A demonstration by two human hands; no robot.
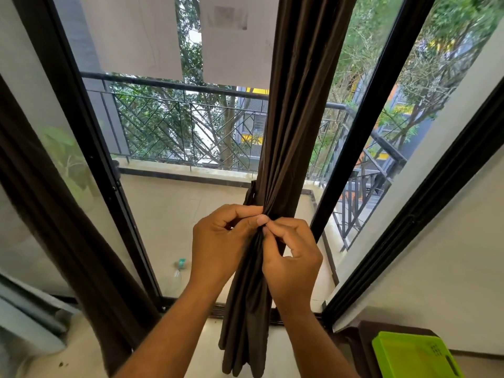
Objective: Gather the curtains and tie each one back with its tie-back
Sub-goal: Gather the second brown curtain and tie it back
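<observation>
1. Dark brown fabric fills the middle of the head view: a gathered curtain [286, 132] hangs in tight folds in front of the black-framed glass door [90, 148].
2. The left hand [218, 241] pinches the bunched folds from the left, its grip clenched on the curtain, thumb and fingertips meeting at the fabric.
3. The right hand [293, 257] pinches from the right, touching the left thumb; its grip is clenched on the same curtain.
4. A narrow strip of matching cloth, seemingly the tie-back [250, 193], shows just above the left grip, at the curtain's left edge.
5. A second brown curtain [68, 241] hangs well left of both grips.
6. A bright green plastic tray [409, 356] lies below and right of the right grip.
</observation>
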